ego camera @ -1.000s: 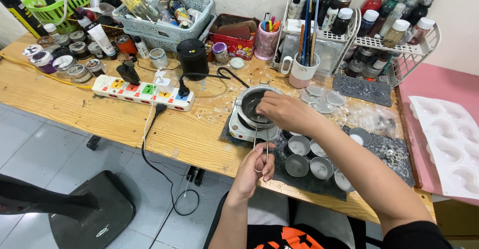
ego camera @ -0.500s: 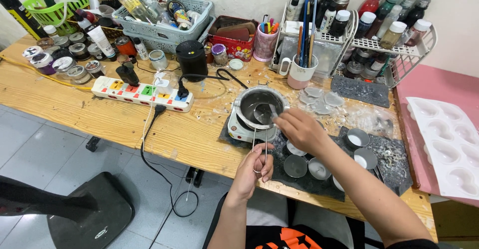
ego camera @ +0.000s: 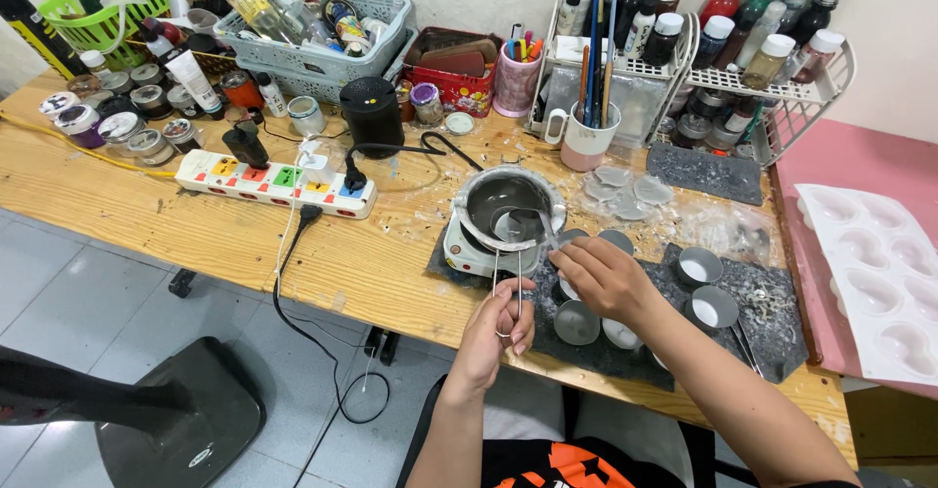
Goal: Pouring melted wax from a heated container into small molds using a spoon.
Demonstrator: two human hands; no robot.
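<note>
Left hand (ego camera: 500, 320), fingers clamped on the wire handle (ego camera: 508, 283) of the melting pot (ego camera: 508, 210) atop the small hotplate (ego camera: 467, 244); right hand (ego camera: 598, 275), fingers pinched, beside the pot over tin cups (ego camera: 576, 322). Best kept level on the bench (ego camera: 195, 234).

Seen from above: left hand (ego camera: 500, 324) closed in a grip on the wire handle (ego camera: 508, 288) of a small ladle (ego camera: 515, 224) resting in the metal pot (ego camera: 510, 205) on a white hot plate (ego camera: 469, 252). Right hand (ego camera: 604, 275) pinching something small just beside the pot's rim, above grey round cups (ego camera: 576, 322) on a dark mat (ego camera: 772, 302) on the wooden desk (ego camera: 244, 244).
</note>
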